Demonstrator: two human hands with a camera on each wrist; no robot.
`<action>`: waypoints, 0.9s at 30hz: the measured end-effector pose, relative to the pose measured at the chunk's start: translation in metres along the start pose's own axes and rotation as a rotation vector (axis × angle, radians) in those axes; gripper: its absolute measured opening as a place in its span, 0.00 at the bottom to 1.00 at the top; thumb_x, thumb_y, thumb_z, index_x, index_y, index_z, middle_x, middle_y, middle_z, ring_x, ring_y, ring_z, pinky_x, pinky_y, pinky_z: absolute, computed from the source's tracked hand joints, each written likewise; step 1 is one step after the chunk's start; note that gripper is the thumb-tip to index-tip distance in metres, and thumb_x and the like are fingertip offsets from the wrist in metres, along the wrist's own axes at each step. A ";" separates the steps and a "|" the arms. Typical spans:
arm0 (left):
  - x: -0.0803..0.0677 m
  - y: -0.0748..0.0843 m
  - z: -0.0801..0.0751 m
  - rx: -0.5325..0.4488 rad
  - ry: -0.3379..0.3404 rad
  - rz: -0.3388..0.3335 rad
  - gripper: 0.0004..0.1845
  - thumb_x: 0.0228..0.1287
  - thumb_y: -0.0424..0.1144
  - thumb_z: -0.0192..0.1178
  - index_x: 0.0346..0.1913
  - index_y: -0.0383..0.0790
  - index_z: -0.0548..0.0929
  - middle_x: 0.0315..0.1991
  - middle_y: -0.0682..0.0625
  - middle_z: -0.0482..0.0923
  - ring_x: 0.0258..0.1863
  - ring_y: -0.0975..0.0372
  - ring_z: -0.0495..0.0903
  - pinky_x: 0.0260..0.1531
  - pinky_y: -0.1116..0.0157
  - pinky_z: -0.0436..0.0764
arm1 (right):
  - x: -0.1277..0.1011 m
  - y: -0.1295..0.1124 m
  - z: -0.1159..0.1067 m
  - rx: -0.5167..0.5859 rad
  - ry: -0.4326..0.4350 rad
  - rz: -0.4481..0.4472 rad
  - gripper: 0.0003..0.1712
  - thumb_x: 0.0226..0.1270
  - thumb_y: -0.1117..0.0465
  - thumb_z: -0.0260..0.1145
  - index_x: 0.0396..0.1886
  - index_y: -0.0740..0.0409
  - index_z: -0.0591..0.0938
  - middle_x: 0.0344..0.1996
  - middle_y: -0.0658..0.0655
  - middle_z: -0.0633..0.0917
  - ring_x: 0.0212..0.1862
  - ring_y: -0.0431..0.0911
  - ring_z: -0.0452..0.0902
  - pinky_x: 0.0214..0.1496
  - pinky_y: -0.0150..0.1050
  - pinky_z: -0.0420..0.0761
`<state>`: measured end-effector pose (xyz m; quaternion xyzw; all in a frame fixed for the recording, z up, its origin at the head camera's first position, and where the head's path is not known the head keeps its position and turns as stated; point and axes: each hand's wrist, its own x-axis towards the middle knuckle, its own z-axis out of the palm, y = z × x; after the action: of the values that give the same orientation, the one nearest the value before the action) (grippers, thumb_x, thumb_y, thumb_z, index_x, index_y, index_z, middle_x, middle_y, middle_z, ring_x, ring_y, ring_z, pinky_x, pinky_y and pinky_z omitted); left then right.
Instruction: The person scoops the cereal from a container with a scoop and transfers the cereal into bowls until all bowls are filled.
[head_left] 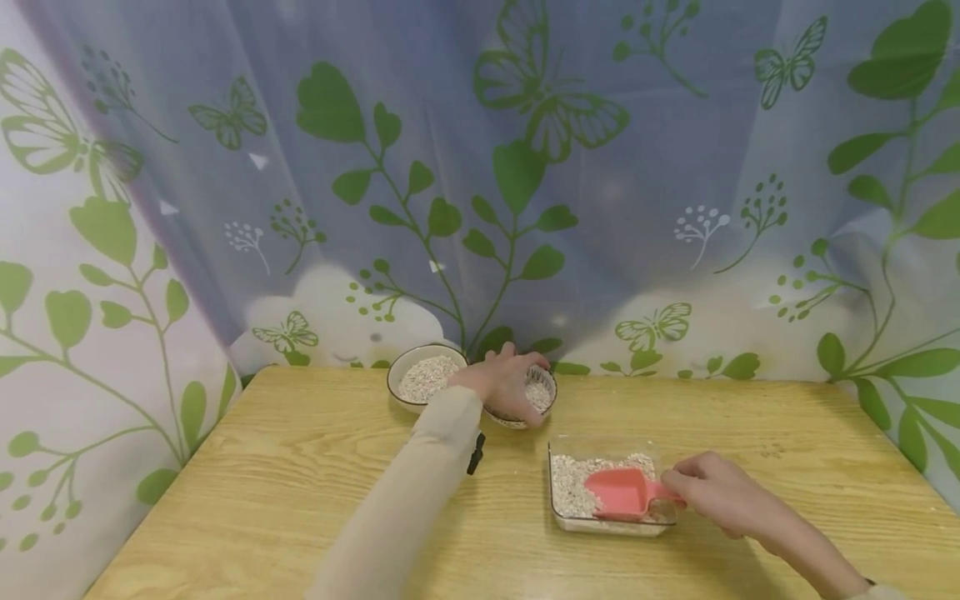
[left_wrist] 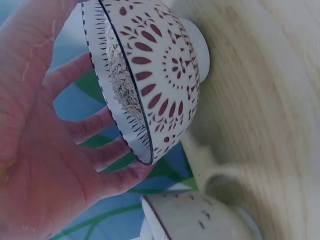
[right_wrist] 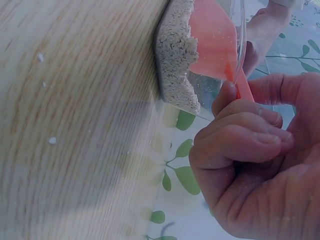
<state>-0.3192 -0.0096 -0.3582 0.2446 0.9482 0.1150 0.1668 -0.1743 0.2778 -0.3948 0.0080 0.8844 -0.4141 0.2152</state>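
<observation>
My left hand (head_left: pixel 501 382) spans the top of a small bowl with a dark red petal pattern (left_wrist: pixel 160 75), thumb at one side of the rim and fingers at the far side. Flaky oats (left_wrist: pixel 122 80) lie inside it. At the right, my right hand (head_left: pixel 716 492) pinches the handle of a pink scoop (head_left: pixel 618 492) between thumb and curled fingers. The scoop's head rests among oats in a clear rectangular glass container (head_left: pixel 615 527); its handle crosses the container's right rim.
A wider cream bowl with a dark rim (head_left: pixel 397 390), holding oats, stands just left of the patterned bowl. Both are near the back edge of the wooden table (head_left: pixel 300 467). Behind hangs a leaf-and-butterfly curtain (head_left: pixel 600 208). Small white crumbs (right_wrist: pixel 52 140) dot the tabletop.
</observation>
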 end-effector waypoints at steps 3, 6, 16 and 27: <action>0.004 0.001 0.002 0.006 0.003 -0.006 0.45 0.51 0.52 0.72 0.74 0.68 0.65 0.71 0.42 0.61 0.63 0.47 0.67 0.49 0.48 0.79 | 0.001 0.000 0.000 -0.003 0.002 -0.005 0.17 0.74 0.54 0.54 0.27 0.58 0.77 0.12 0.44 0.59 0.15 0.37 0.45 0.15 0.29 0.54; 0.005 0.002 0.004 0.016 0.008 -0.016 0.46 0.50 0.53 0.72 0.74 0.69 0.65 0.71 0.42 0.61 0.63 0.47 0.67 0.50 0.46 0.79 | 0.002 -0.001 0.000 -0.010 0.008 -0.001 0.17 0.73 0.54 0.54 0.28 0.58 0.78 0.12 0.44 0.59 0.14 0.37 0.46 0.15 0.29 0.55; 0.000 -0.004 0.008 -0.017 0.021 0.017 0.50 0.55 0.57 0.71 0.80 0.64 0.59 0.74 0.42 0.58 0.71 0.46 0.63 0.67 0.41 0.72 | 0.004 -0.002 0.001 -0.008 0.005 0.006 0.16 0.72 0.54 0.54 0.28 0.58 0.78 0.12 0.44 0.60 0.14 0.36 0.47 0.15 0.29 0.55; -0.064 -0.037 0.022 -0.029 0.268 0.214 0.42 0.57 0.53 0.68 0.76 0.51 0.68 0.73 0.41 0.66 0.68 0.47 0.72 0.67 0.45 0.75 | 0.003 -0.003 0.005 0.030 -0.033 -0.048 0.16 0.72 0.56 0.53 0.22 0.53 0.70 0.13 0.43 0.59 0.14 0.36 0.47 0.15 0.28 0.55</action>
<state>-0.2743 -0.0700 -0.3725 0.3241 0.9288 0.1773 0.0291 -0.1758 0.2715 -0.3968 -0.0171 0.8742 -0.4326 0.2197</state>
